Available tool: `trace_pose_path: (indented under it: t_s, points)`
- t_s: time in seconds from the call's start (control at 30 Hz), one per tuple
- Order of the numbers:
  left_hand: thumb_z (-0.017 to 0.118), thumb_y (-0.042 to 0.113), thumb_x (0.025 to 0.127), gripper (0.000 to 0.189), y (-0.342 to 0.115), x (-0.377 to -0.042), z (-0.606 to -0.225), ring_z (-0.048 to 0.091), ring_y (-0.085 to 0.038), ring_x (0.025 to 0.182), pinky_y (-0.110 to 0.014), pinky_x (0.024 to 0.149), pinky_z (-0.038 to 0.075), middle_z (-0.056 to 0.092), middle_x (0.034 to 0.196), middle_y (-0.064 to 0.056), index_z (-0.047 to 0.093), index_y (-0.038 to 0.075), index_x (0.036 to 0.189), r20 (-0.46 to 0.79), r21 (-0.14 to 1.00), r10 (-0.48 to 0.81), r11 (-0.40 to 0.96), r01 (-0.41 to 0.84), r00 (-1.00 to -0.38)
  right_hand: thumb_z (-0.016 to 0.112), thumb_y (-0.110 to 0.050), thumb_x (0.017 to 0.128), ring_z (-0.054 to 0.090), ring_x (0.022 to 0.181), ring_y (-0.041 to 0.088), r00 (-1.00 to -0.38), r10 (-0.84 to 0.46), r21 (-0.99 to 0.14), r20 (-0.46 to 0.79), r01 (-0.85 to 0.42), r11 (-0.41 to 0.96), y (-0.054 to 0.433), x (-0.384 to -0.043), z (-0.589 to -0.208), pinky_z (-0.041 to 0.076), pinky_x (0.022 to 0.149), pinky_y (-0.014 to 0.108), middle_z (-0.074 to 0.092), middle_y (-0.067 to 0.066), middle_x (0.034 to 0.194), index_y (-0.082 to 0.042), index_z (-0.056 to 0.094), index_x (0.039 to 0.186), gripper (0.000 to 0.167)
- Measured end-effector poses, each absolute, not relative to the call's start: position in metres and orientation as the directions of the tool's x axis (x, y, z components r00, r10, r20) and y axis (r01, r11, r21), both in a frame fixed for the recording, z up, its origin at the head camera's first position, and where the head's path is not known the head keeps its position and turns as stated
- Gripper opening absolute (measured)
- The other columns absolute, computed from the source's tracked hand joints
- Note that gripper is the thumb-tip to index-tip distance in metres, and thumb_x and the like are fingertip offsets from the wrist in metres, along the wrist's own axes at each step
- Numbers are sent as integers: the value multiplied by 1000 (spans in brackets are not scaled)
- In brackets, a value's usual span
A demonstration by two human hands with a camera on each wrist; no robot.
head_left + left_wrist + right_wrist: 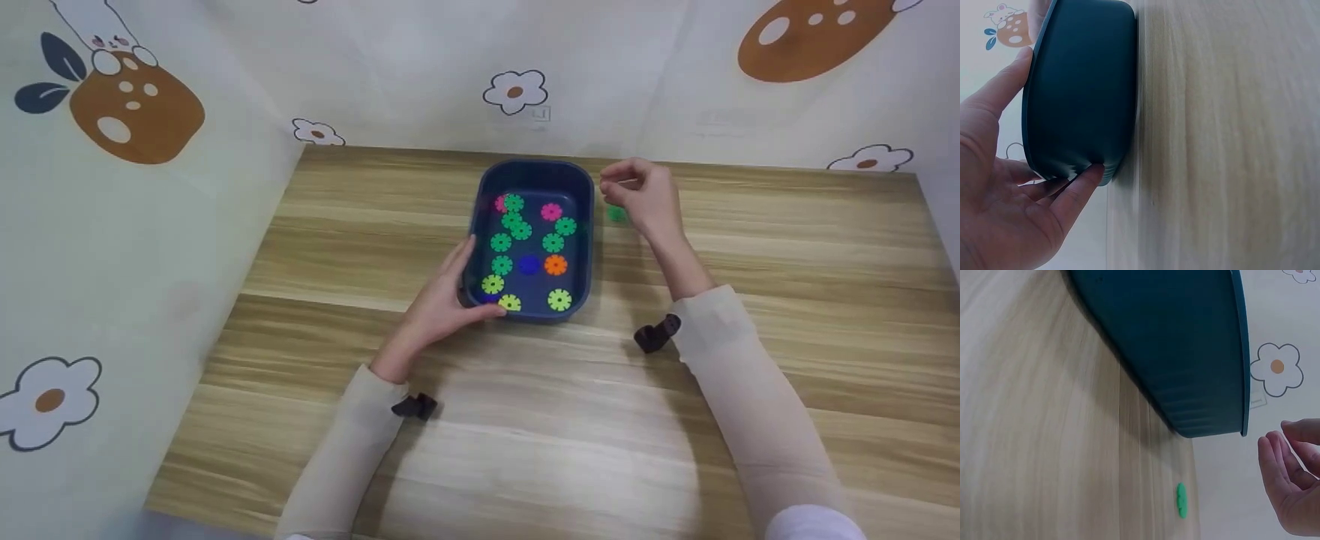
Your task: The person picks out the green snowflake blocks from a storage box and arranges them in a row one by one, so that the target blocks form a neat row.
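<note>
A dark blue plastic tub (pixel 531 313) holds several notched flower-shaped discs in green, yellow, pink, orange and blue. My left hand (pixel 439 304) grips its near left corner; in the left wrist view, the thumb lies along the rim and the fingers (pixel 1075 194) press the outer wall. Just beyond the tub's right side hovers my right hand (pixel 646 199), fingers loosely bent. Nothing shows between its thumb and fingers (pixel 1275 455) in the right wrist view. Below it, a single green disc (pixel 616 214) lies on the table, partly hidden by the hand in the head view.
The wood-grain table (pixel 540 420) meets a pale wall covering (pixel 420 67) printed with flowers and fruit, close behind the tub. A similar covering rises along the left. Small black cameras (pixel 657 334) sit on both wrists over light sleeves (pixel 757 405).
</note>
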State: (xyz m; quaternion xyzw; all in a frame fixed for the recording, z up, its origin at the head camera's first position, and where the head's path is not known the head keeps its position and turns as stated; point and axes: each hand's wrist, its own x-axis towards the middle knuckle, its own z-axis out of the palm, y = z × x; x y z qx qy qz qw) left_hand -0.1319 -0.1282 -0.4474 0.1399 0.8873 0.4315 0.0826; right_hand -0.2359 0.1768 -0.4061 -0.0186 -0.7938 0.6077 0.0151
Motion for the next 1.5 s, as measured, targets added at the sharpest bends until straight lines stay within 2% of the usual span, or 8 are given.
trace_pose_path:
  t_s: [0.13,0.37,0.63,1.23,1.5]
  points:
    - [81,54,70,115,-128,-132,-447,20,-27,142,-44,113,24,15,159,-14,15,16,156,-27,790,319,587,176,-947,67,1,88,66,87,24,-999,38,-961,16,-5,275,171,-235,-405,55,73,24,66,11,97,2,68,104,16]
    - [82,50,72,113,-128,-131,-447,22,-28,142,-44,112,25,16,159,-14,16,15,156,-25,792,319,585,176,-948,69,-1,87,65,80,16,-998,22,-954,58,-49,296,159,-233,-405,55,70,21,67,13,96,2,70,102,15]
    - [84,40,74,110,-128,-131,-446,24,-30,141,-45,112,25,16,159,-15,16,15,156,-30,794,312,584,167,-950,69,-3,88,65,81,18,-997,-12,-939,83,-82,333,143,-228,-404,55,73,24,67,12,98,0,70,103,14]
    - [84,40,74,110,-127,-131,-447,24,-30,141,-46,112,24,15,159,-15,15,15,156,-32,808,309,568,157,-950,69,-6,90,65,82,20,-990,-122,-938,75,-112,329,111,-220,-410,55,76,25,67,10,97,-2,70,102,13]
    - [83,42,74,110,-126,-130,-446,23,-27,142,-42,113,23,17,159,-13,16,12,156,-15,787,316,589,184,-948,72,-8,87,63,79,17,-981,-158,-913,114,-166,372,97,-219,-418,54,73,25,69,7,93,-3,71,99,12]
